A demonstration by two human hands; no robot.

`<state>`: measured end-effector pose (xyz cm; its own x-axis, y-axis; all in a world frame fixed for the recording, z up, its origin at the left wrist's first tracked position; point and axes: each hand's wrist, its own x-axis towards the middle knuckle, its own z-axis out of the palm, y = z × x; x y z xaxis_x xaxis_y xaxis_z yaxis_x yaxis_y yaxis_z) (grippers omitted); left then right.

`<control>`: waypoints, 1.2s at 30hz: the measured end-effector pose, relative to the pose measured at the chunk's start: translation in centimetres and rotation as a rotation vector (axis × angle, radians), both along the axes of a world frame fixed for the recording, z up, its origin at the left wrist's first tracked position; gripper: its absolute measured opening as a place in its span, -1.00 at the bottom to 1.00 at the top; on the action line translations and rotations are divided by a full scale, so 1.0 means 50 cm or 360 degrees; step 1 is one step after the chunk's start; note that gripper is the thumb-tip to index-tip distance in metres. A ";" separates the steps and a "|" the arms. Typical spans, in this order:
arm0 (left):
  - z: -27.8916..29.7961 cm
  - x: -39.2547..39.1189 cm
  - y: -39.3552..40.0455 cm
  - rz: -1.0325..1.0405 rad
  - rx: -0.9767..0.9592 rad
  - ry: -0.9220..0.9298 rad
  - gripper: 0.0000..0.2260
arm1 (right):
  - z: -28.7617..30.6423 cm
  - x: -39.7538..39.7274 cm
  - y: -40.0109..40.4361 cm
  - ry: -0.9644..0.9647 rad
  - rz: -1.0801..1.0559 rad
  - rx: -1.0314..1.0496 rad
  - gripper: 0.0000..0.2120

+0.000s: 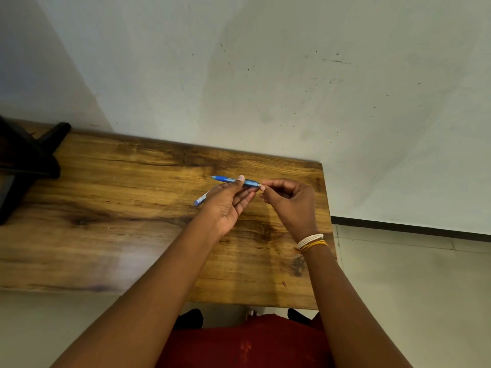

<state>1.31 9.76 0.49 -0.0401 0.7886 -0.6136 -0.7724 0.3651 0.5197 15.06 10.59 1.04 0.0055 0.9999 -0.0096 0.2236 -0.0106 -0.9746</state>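
Left hand: You held the blue pen (228, 179) in your left hand (228, 205), thumb on top and fingers curled beneath, above the bench (106, 197). This was probably to steady the barrel while the other hand worked at its end.
Right hand: Your right hand (289, 205) pinched the pen's right-hand end between thumb and fingertips, with the other fingers curled in. I judge that grip suited twisting or pulling off a small part.
Pen axis: Its long axis ran nearly level, left to right across your view, dipping slightly to the right. The tapered blue end pointed left, towards the black stand (29, 160); the pale end met your right fingers.
Loose piece: A blue-and-white piece (202, 200) lay on the bench, partly hidden under your left hand. Whether it was a cap or a barrel section, I cannot tell.
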 end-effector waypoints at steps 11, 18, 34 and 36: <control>0.003 -0.003 -0.001 0.0010 0.0008 -0.0034 -0.93 | -0.007 -0.002 0.003 -0.0123 0.0016 0.0059 -0.91; -0.006 -0.006 0.004 0.0026 0.0068 0.0168 -0.92 | 0.001 -0.003 0.002 -0.0354 0.0024 0.0192 -0.89; -0.009 -0.012 0.004 0.0013 0.0104 0.0271 -0.86 | 0.001 -0.004 0.005 -0.0351 0.0114 0.0016 -0.70; -0.010 -0.014 0.003 0.0001 0.0095 0.0248 -0.87 | 0.001 0.007 0.010 -0.0319 0.0027 -0.0061 -0.69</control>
<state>0.63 9.92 0.00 -0.1317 0.8234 -0.5520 -0.6810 0.3295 0.6539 15.41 11.07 1.08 -0.0058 0.9988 -0.0479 0.4135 -0.0413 -0.9095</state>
